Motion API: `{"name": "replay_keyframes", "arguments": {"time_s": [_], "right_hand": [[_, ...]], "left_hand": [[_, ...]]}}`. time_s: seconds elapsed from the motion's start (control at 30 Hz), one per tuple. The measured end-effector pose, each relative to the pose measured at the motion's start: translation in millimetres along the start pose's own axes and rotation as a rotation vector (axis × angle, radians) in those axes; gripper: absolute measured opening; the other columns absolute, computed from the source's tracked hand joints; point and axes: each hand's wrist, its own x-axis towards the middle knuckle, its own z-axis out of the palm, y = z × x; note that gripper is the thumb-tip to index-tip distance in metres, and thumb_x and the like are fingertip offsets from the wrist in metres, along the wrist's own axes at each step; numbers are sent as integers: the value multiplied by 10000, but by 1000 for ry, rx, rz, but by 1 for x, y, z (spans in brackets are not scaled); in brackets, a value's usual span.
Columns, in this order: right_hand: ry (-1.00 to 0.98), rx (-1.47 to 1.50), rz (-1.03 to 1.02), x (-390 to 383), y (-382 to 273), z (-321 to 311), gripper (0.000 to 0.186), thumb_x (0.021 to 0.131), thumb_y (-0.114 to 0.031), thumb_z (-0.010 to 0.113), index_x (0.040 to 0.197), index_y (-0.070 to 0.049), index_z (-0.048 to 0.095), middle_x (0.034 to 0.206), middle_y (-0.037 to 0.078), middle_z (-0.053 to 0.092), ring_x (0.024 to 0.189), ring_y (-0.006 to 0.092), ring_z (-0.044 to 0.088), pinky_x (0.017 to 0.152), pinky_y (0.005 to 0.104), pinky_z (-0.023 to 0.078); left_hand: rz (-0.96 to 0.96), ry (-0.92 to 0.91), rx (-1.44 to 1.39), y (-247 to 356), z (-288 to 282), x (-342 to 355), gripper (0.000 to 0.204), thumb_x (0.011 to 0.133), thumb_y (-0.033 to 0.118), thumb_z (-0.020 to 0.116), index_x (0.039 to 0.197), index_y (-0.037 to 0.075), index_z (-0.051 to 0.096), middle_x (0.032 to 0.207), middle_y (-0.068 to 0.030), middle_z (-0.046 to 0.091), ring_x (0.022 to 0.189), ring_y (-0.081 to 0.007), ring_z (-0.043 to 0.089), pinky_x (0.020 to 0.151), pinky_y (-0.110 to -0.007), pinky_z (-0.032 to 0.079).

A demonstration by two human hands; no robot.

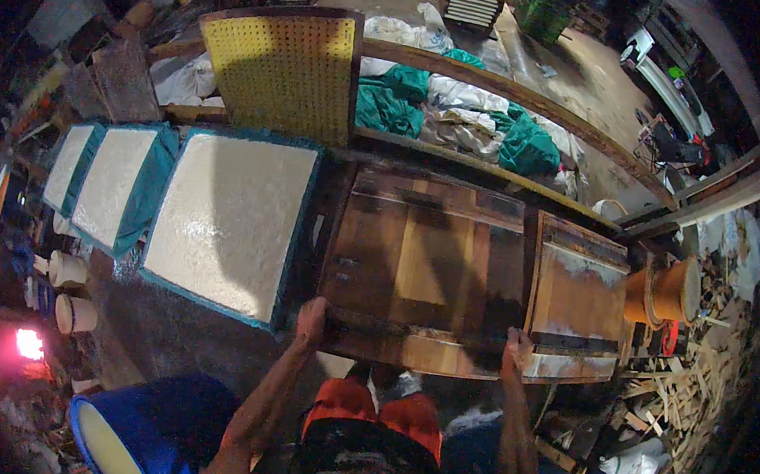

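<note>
While teal cloths hold square white slabs, left hand and right hand extend — apart. Both clasp a brown wooden panel.

Two hands, the left hand and the right hand. Two wooden panels, one between the left fingers and the right fingers, one just right of the right fingers. Left of the left fingers, three white slabs and, farther off, two pale buckets; beyond them, one yellow board. Well right of the right fingers, two orange tubs.
</note>
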Motion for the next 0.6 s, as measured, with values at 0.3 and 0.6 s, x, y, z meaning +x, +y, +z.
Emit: {"name": "replay_keyframes", "arguments": {"time_s": [0.3,0.6], "right_hand": [[-64,-398,10,-26,-31,-8,521,898,-376,583,1251,6,562,1233,229,586,1154,385,548,970,438,440],[-40,-58,-731,-89,-57,-18,476,852,-255,676,1278,-78,558,1256,163,582,1170,385,533,996,448,442]], "left_hand": [[-152,297,-1,96,-36,-24,329,900,251,514,1074,-8,616,1023,-237,644,987,-381,617,838,-428,465],[138,350,206,47,-104,-152,294,889,146,592,1149,11,597,1102,-161,653,1065,-346,606,929,-408,471]]}}
